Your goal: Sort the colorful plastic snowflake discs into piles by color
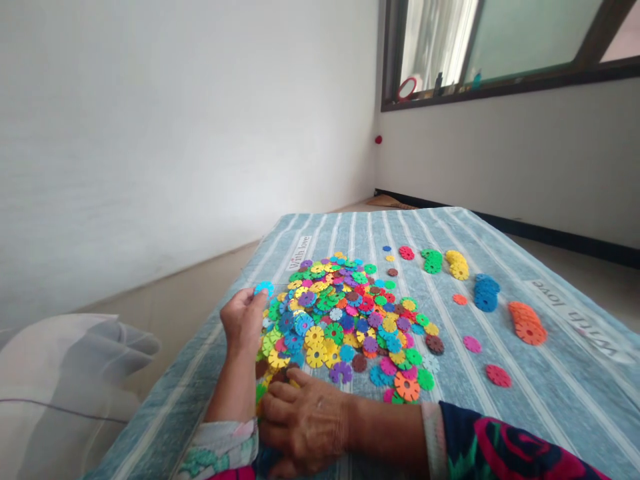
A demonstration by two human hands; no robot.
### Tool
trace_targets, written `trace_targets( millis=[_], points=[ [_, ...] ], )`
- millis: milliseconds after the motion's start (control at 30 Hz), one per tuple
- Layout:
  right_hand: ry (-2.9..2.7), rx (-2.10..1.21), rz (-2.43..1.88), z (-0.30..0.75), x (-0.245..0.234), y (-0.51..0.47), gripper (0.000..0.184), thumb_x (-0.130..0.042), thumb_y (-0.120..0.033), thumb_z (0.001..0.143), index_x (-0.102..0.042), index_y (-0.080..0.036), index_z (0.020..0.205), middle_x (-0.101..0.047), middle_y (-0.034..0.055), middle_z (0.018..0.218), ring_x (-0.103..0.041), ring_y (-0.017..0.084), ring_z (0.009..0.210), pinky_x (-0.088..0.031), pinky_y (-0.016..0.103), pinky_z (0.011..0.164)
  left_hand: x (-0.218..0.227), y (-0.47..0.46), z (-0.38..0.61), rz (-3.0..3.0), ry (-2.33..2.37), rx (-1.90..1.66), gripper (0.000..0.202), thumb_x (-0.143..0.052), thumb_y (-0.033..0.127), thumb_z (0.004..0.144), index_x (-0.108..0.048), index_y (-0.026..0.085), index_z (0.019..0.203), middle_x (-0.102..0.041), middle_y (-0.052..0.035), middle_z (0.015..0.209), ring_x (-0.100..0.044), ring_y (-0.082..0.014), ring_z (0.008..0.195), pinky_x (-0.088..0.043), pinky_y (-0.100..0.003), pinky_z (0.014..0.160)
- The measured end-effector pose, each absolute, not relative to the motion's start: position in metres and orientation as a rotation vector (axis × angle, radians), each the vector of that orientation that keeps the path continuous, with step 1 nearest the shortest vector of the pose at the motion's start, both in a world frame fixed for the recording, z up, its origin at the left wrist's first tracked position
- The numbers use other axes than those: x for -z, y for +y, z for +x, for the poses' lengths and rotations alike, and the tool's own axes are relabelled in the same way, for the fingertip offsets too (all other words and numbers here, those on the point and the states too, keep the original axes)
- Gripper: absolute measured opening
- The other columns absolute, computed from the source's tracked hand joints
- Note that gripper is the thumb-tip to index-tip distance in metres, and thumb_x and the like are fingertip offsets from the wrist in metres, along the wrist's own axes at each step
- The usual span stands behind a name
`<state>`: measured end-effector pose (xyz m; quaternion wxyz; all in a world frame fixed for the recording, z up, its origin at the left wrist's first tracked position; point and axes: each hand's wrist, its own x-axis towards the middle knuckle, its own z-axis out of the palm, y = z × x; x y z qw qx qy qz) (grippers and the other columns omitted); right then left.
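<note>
A big heap of many-coloured plastic snowflake discs lies on a blue striped mattress. My left hand is at the heap's left edge, fingers closed on a light blue disc held just above the pile. My right hand rests palm down at the heap's near edge, fingers curled over a few discs; whether it grips any is hidden. Sorted small stacks lie further right: green, yellow, blue, orange, plus single red and pink discs.
A white wall runs along the left, with bare floor between it and the mattress. A pale translucent cloth or bag lies at the lower left. A dark-framed window sits at the upper right.
</note>
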<state>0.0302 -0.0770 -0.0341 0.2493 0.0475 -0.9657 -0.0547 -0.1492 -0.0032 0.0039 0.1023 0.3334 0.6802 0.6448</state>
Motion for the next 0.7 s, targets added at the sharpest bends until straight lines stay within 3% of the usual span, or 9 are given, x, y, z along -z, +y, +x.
trace_targets(
  millis=[133,267,467,700],
  points=[
    [-2.638,0.166,0.194,0.026,0.029,-0.079,0.045,-0.046,-0.054,0.089,-0.064,-0.013,0.095,-0.058,0.0096,0.099,-0.051,0.024,0.092,-0.041,0.045,0.081,-0.010,-0.005,-0.157,0.814,1.841,-2.010,0.038,-0.070,0.039,0.052,-0.063,0.014,0.080,-0.064,0.0006,0.067,-0.064,-0.0172,0.064,-0.055,-0.030,0.067],
    [-2.647,0.136,0.242,0.023,0.026,-0.081,0.054,-0.041,-0.059,0.090,-0.065,-0.011,0.093,-0.058,0.0109,0.101,-0.050,0.026,0.099,-0.040,0.046,0.084,-0.020,-0.010,-0.158,0.740,1.773,-2.053,0.032,-0.070,0.032,0.051,-0.060,0.015,0.077,-0.064,0.0009,0.068,-0.067,-0.0189,0.067,-0.056,-0.034,0.074],
    [-2.626,0.179,0.138,0.006,0.032,-0.067,0.046,-0.037,-0.054,0.095,-0.065,-0.018,0.102,-0.057,0.0079,0.118,-0.046,0.027,0.110,-0.037,0.051,0.092,-0.022,-0.011,-0.154,0.728,1.767,-2.038,0.030,-0.069,0.030,0.053,-0.060,0.014,0.077,-0.063,0.0015,0.066,-0.068,-0.0201,0.067,-0.057,-0.036,0.076],
    [-2.657,0.239,0.028,-0.005,0.031,-0.046,0.029,-0.039,-0.039,0.098,-0.062,-0.025,0.109,-0.053,0.0057,0.129,-0.041,0.025,0.120,-0.041,0.047,0.090,-0.010,-0.006,-0.160,0.817,1.903,-1.957,0.033,-0.065,0.037,0.057,-0.060,0.015,0.081,-0.065,0.0003,0.069,-0.068,-0.0201,0.068,-0.057,-0.032,0.073]
  ],
)
